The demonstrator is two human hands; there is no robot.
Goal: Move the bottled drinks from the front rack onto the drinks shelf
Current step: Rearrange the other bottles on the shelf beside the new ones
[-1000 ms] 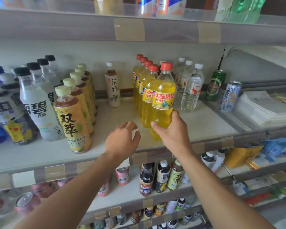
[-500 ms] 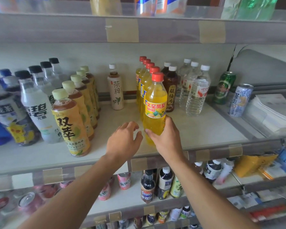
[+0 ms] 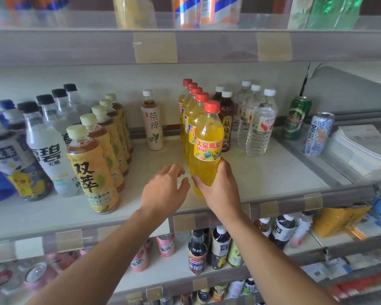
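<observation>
On the drinks shelf, near its front edge, we see the right hand wrapped round the lower body of a yellow pineapple soda bottle with a red cap, thumb on the left side, fingers curled behind. The bottle stands upright at the near end of a row of matching yellow bottles running back toward the wall. Just left of it, the left hand hovers over the shelf, fingers loosely bent and spread, holding nothing; whether its fingertips touch the bottle, we cannot tell.

Further left, a row of tea bottles with pale green caps lines up front to back, and beyond them clear bottles with black caps. A single white tea bottle stands alone near the back wall. Right of the yellow row we've got dark plum drinks, then water bottles, then a green can and a blue-white can at the far right.
</observation>
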